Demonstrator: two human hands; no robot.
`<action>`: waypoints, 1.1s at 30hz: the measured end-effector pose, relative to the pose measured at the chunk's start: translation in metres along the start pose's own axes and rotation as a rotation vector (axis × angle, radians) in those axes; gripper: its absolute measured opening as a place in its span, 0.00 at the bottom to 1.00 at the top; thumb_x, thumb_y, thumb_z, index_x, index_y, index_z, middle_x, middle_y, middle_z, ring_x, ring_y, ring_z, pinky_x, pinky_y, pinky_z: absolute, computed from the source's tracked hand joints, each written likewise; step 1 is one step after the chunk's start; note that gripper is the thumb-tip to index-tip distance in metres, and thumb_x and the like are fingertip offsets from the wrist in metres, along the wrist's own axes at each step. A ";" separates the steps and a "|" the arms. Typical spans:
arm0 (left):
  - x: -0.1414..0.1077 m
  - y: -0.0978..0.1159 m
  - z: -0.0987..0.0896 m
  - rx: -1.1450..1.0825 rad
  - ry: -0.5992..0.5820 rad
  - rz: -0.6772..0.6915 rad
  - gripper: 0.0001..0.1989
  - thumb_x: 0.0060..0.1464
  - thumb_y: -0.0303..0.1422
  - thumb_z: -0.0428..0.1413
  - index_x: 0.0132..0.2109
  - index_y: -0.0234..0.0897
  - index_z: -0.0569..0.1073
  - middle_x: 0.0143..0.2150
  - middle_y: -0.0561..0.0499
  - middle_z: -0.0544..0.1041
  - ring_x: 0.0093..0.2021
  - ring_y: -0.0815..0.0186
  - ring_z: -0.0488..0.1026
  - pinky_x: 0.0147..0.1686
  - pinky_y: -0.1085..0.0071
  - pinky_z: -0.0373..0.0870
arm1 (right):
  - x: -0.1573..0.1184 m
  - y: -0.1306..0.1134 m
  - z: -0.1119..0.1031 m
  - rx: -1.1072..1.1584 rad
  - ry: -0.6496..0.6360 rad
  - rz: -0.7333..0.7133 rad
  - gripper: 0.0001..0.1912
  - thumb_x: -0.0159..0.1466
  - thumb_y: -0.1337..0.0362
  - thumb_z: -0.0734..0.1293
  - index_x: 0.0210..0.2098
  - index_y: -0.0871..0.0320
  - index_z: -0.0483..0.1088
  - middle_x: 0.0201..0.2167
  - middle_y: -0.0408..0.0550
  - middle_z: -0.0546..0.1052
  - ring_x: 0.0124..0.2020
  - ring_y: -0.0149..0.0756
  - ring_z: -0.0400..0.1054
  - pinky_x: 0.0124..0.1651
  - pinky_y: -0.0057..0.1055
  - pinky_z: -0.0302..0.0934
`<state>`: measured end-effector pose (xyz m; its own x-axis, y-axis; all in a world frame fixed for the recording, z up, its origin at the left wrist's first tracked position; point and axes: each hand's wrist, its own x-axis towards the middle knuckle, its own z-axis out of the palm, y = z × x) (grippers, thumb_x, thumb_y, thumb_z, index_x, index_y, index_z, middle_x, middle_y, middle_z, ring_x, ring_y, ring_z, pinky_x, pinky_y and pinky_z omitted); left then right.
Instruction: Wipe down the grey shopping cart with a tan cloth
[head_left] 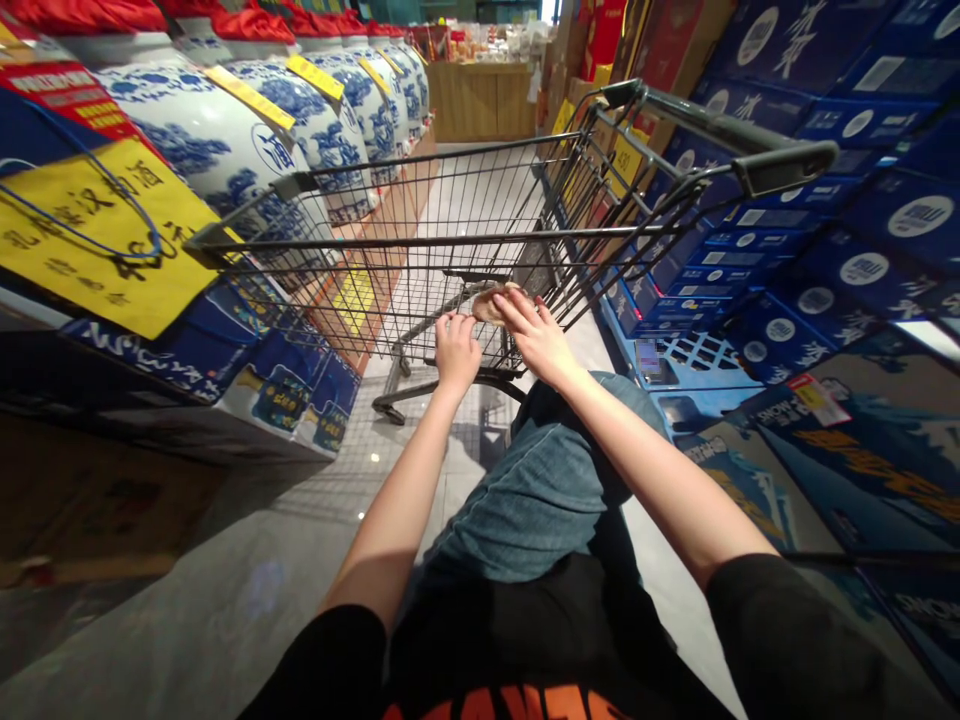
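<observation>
A black wire shopping cart (405, 244) stands crosswise in front of me, its handle at the upper right. My left hand (457, 350) is at the near side of the cart, fingers bent against the wires, and whether it grips anything is hidden. Just right of it, my right hand (536, 335) has its fingers stretched over a small pale brown item (487, 305). That item lies between the two hands at the cart's side; what it is cannot be made out. Both forearms reach forward over my bent knee in jeans.
Blue-and-white jars (195, 130) with red cloth tops line the left, above blue boxes (255, 385) and a yellow sign (105, 235). Stacked blue cartons (817, 240) and a light-blue pallet (697, 365) stand on the right. A wooden counter (480, 100) is at the back.
</observation>
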<state>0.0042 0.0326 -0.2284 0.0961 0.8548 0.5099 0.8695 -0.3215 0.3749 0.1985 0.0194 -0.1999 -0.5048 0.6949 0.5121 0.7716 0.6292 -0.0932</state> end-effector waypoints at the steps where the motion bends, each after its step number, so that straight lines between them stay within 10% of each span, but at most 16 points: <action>1: 0.000 0.000 0.000 0.005 -0.004 0.003 0.24 0.59 0.22 0.48 0.59 0.33 0.77 0.62 0.40 0.76 0.68 0.49 0.64 0.72 0.53 0.61 | 0.000 -0.001 0.000 0.002 0.019 -0.002 0.28 0.74 0.71 0.50 0.70 0.62 0.64 0.76 0.55 0.58 0.81 0.38 0.36 0.81 0.50 0.34; 7: -0.001 0.000 -0.002 0.005 -0.022 0.020 0.26 0.57 0.21 0.49 0.60 0.35 0.77 0.61 0.42 0.76 0.69 0.50 0.63 0.72 0.55 0.62 | -0.002 0.002 -0.007 0.010 0.196 0.111 0.24 0.77 0.63 0.52 0.65 0.62 0.69 0.77 0.56 0.56 0.81 0.41 0.33 0.81 0.55 0.30; 12: -0.001 -0.002 -0.001 0.014 -0.009 0.010 0.21 0.59 0.22 0.49 0.56 0.33 0.77 0.61 0.40 0.76 0.69 0.49 0.64 0.73 0.54 0.61 | -0.004 0.004 -0.003 -0.026 -0.034 -0.067 0.22 0.76 0.68 0.54 0.57 0.61 0.75 0.75 0.54 0.62 0.78 0.40 0.48 0.80 0.47 0.43; 16: -0.001 -0.002 0.001 -0.008 -0.010 -0.004 0.21 0.56 0.20 0.51 0.54 0.32 0.78 0.60 0.38 0.75 0.69 0.48 0.63 0.72 0.54 0.62 | -0.003 0.004 -0.005 -0.067 0.105 -0.095 0.19 0.76 0.65 0.57 0.51 0.59 0.79 0.67 0.54 0.73 0.72 0.42 0.61 0.75 0.45 0.55; 24: -0.003 -0.004 0.003 -0.062 0.046 0.023 0.24 0.56 0.19 0.51 0.57 0.35 0.77 0.59 0.41 0.77 0.67 0.49 0.64 0.71 0.52 0.62 | -0.007 -0.008 -0.015 0.014 0.155 0.030 0.28 0.71 0.68 0.63 0.70 0.58 0.64 0.51 0.55 0.81 0.48 0.40 0.75 0.52 0.35 0.71; 33: -0.004 -0.003 0.004 -0.075 0.068 0.007 0.25 0.57 0.20 0.50 0.57 0.36 0.78 0.58 0.42 0.77 0.66 0.49 0.65 0.70 0.52 0.63 | -0.011 0.001 -0.013 0.111 0.218 0.157 0.16 0.73 0.66 0.58 0.48 0.55 0.77 0.60 0.53 0.76 0.53 0.40 0.75 0.52 0.33 0.71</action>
<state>0.0034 0.0315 -0.2350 0.0672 0.8237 0.5630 0.8299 -0.3594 0.4267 0.2093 0.0080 -0.1947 -0.2785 0.7032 0.6542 0.7807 0.5625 -0.2722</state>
